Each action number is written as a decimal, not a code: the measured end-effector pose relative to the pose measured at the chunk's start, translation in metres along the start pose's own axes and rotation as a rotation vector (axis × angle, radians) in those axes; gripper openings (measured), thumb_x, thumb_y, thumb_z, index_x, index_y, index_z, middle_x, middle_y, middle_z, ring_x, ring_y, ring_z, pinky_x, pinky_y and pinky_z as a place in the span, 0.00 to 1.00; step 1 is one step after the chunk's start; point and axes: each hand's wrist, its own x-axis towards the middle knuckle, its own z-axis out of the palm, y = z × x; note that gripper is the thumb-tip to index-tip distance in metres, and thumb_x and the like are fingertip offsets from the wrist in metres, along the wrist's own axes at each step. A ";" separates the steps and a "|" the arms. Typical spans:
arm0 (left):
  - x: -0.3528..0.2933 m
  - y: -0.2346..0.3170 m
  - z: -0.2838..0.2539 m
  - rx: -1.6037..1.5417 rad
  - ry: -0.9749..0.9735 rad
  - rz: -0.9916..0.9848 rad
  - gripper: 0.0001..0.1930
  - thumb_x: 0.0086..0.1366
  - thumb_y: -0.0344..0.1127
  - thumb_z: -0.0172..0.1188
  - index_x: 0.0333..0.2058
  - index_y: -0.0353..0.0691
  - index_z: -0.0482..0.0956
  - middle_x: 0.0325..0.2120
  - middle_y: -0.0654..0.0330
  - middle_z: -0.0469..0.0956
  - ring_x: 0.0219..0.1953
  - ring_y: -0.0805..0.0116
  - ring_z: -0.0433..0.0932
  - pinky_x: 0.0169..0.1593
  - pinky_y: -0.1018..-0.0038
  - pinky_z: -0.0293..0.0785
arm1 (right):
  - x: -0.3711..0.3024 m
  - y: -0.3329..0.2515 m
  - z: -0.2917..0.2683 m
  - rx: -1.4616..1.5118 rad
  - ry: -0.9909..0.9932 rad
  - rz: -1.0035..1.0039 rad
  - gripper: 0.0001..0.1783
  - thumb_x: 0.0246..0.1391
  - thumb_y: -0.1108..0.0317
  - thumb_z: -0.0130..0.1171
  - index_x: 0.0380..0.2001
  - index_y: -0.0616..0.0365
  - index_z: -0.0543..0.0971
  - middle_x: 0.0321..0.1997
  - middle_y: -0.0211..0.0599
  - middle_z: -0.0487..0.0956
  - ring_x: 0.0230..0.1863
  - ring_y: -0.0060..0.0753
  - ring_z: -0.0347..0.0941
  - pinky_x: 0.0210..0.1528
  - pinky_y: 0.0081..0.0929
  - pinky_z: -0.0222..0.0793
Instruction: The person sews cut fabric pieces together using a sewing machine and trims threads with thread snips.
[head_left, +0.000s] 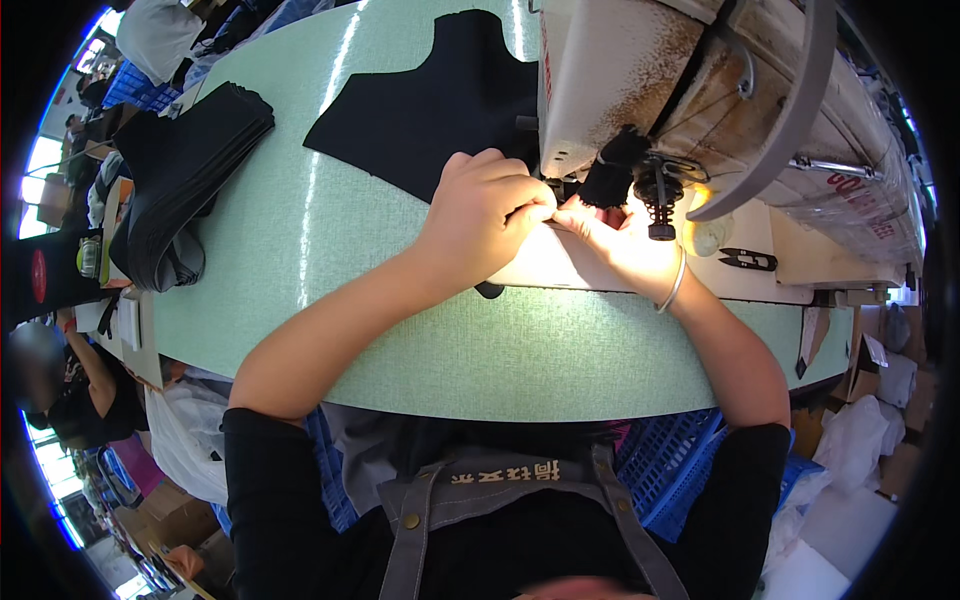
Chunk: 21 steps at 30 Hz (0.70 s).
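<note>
A black cut fabric piece point(430, 110) lies flat on the pale green table, its far end narrowing to a tab. Its near right part runs beneath my left hand point(485, 220), toward the sewing machine point(680, 75). The fingers of that hand are closed in a pinch at the fabric's edge, just left of the needle area. My right hand point(630, 245) meets it there, thumb and fingertips pressed together under the bright lamp light. What the right fingertips pinch is too small and partly hidden to make out. The needle itself is hidden behind the machine head.
Black thread snips point(748, 260) lie on the machine bed right of my right hand. A thick stack of black fabric pieces point(190, 170) hangs over the table's left edge. Blue plastic baskets point(675, 470) stand below the front edge. Another person point(80, 380) sits at far left.
</note>
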 end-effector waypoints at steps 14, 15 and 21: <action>0.005 0.006 0.014 0.076 0.271 0.050 0.10 0.44 0.24 0.67 0.20 0.41 0.73 0.20 0.64 0.70 0.25 0.66 0.71 0.28 0.68 0.66 | 0.000 0.012 0.000 -0.289 0.337 -0.191 0.08 0.55 0.64 0.61 0.28 0.57 0.79 0.22 0.33 0.76 0.23 0.33 0.72 0.26 0.32 0.68; 0.005 0.006 0.014 0.076 0.271 0.054 0.10 0.44 0.24 0.67 0.20 0.42 0.72 0.20 0.64 0.70 0.25 0.66 0.71 0.28 0.69 0.65 | -0.002 0.013 -0.003 -0.260 0.314 -0.188 0.06 0.56 0.67 0.60 0.31 0.58 0.79 0.25 0.33 0.77 0.25 0.31 0.73 0.28 0.31 0.69; 0.004 0.005 0.015 0.042 0.248 0.054 0.11 0.44 0.24 0.66 0.20 0.42 0.71 0.20 0.64 0.70 0.25 0.66 0.70 0.28 0.69 0.64 | -0.007 0.011 -0.016 -0.197 0.159 -0.009 0.13 0.59 0.78 0.54 0.46 0.64 0.80 0.33 0.33 0.81 0.32 0.21 0.74 0.36 0.21 0.71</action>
